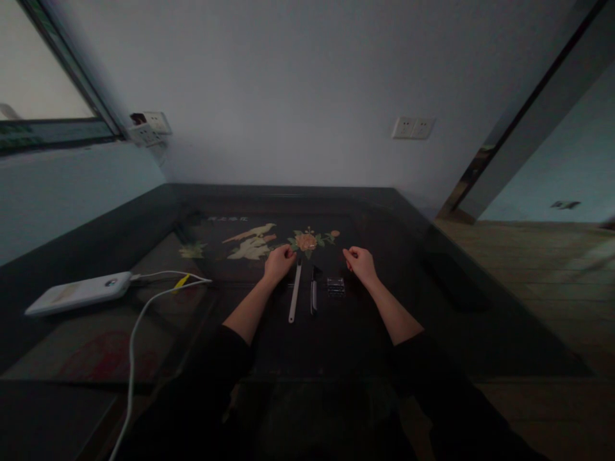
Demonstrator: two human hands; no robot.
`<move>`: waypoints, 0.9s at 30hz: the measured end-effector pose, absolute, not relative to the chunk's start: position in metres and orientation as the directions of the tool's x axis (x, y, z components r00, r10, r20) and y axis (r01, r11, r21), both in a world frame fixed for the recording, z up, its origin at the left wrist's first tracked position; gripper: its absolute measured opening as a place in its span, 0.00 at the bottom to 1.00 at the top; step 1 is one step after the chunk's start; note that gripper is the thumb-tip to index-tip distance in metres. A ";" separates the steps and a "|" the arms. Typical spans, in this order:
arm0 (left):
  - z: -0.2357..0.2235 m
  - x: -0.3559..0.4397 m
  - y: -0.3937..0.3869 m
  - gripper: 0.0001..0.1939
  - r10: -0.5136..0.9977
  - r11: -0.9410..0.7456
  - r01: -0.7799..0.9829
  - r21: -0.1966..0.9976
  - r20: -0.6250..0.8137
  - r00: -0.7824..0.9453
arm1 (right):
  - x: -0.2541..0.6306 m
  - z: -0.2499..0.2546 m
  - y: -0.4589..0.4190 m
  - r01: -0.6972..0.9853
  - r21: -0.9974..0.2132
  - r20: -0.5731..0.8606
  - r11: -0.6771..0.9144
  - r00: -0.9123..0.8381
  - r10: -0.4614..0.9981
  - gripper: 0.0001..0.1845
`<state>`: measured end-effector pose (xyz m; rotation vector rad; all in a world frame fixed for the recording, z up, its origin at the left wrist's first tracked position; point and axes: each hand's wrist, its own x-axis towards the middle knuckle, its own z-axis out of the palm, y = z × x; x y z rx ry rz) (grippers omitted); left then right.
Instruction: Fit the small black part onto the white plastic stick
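My left hand rests on the dark table in a loose fist, with nothing visible in it. Just right of it lies a slim whitish stick-like tool with a small hole at its near end and a dark far tip. Beside that is a shorter black and silver pen-like tool. A small clear box or stack, its contents too dim to make out, sits farther right. My right hand, also curled closed with no object showing, is beyond this clear piece and to its right. Neither hand touches the three items.
The glossy dark table bears a printed flower and bird picture. At left lies a white power bank with a white cable running toward me. A dark flat object lies at right. A wall socket is behind.
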<state>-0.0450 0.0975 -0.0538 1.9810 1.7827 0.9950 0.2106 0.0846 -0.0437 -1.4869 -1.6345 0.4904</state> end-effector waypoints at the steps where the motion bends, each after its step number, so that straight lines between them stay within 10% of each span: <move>1: -0.054 -0.045 0.097 0.12 0.956 -0.188 0.752 0.631 0.293 -0.007 | 0.211 -0.044 0.085 0.611 -0.761 0.322 0.216 0.068 0.944 0.21; 27: -0.050 -0.044 0.095 0.12 0.957 -0.181 0.765 0.619 0.289 -0.007 | 0.212 -0.047 0.087 0.630 -0.752 0.305 0.195 0.070 0.950 0.21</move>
